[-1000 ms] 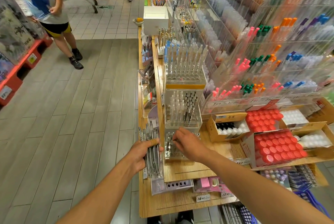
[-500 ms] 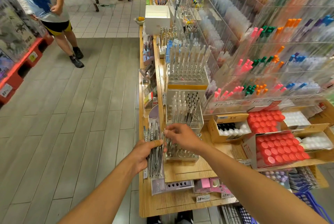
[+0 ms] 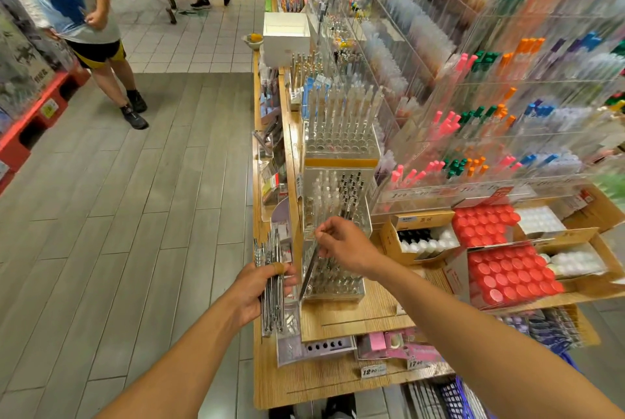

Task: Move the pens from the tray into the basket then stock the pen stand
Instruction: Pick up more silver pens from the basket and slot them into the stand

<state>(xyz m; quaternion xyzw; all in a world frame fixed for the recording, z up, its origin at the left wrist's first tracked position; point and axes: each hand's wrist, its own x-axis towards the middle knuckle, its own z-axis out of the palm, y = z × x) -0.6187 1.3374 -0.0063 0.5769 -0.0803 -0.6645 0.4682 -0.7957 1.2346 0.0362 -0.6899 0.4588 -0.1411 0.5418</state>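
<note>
The pens [image 3: 272, 286] were slim and silvery with dark sections, bunched upright into one tight bundle. The left hand [image 3: 255, 290] gripped that bundle about its middle, thumb across the front and fingers [image 3: 290, 278] curled round from behind, so the tips stood well above the fingers and the lower ends hung below them, just beside the edge of the wooden surface [image 3: 355, 317].

One more pen [image 3: 309, 268], thin and dark with a metallic sheen, was pinched near its top between the thumb and fingers of the right hand [image 3: 348, 244]. It slanted down and to the left from those fingers, its lower end reaching toward the left-hand bundle, passing in front of the stand [image 3: 334, 280]. Whether its tip touched the bundle could not be told.

The stand was a clear, stepped block drilled with rows of holes. Its lowest tier lay directly beneath the right fingers and held a few pens; the tier beyond the fingers carried white and black pens [image 3: 338, 195] standing upright, and the farthest tier pale ones.

To the right of the right wrist sat cardboard boxes of red-capped items [image 3: 507, 273].
</note>
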